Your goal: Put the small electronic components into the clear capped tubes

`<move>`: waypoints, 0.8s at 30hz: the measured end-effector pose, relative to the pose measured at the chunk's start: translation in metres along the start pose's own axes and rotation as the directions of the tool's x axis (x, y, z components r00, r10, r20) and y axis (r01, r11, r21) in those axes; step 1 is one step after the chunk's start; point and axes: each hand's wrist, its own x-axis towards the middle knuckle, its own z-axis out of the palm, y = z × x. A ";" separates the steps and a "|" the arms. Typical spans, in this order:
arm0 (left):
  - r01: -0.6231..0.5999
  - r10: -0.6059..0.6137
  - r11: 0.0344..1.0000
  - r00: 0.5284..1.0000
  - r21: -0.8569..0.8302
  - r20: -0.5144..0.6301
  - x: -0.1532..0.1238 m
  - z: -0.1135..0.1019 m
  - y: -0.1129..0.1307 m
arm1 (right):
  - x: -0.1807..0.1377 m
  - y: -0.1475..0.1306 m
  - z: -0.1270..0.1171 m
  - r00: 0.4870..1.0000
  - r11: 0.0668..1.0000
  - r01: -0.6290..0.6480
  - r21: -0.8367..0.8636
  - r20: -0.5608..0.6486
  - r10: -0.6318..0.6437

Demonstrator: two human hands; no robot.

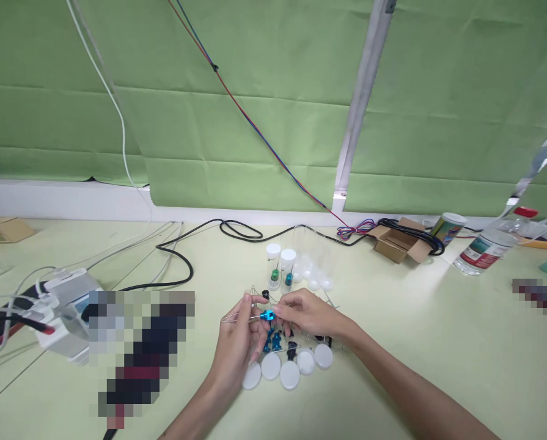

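Observation:
My left hand (239, 345) pinches a thin metal wire loop (231, 317) that points left. My right hand (307, 315) grips a small blue cylindrical piece (267, 316) at the wire's right end, fingers closed on it. Both hands hover just above the pale table. Under them lie several dark blue and black small pieces (277, 342) and a row of white round caps (290, 374). Behind the hands stand two capped clear vials (281, 267) with green and teal parts inside, and more clear vials (314, 269) beside them.
A white device with cables (62, 305) sits at the left, with a black cable (186, 263) looping across the table. At the back right are an open cardboard box (399, 241), a can (447, 227) and a lying water bottle (486, 247). Green blinds hang behind.

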 end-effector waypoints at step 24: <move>-0.001 0.001 1.000 1.000 -0.007 0.010 0.001 -0.002 -0.001 | 0.001 0.004 0.000 1.000 1.000 0.003 0.007 -0.003 -0.003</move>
